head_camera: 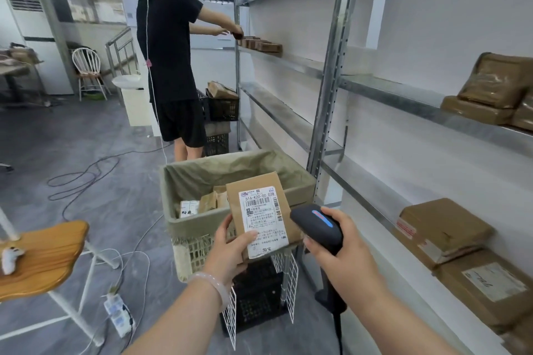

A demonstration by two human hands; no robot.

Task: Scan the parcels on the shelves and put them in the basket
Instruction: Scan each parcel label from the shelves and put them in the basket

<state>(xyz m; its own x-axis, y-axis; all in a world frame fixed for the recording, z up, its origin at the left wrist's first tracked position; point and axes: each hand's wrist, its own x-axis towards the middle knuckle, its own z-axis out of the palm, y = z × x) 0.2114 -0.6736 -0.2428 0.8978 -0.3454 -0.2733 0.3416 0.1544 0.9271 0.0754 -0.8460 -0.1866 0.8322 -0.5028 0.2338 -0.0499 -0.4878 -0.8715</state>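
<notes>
Pinching a brown parcel (251,185) by its lower edge with the left hand (228,253), holding it label-up over the cloth-lined basket (199,229); gripping a black scanner (315,225) by the handle with the right hand (346,256), aiming it at the label (264,219), beside shelves (375,89) carrying more parcels (441,228).

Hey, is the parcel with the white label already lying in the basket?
No, the left hand holds the parcel up over the basket, beside the scanner gripped in the right hand.
</notes>
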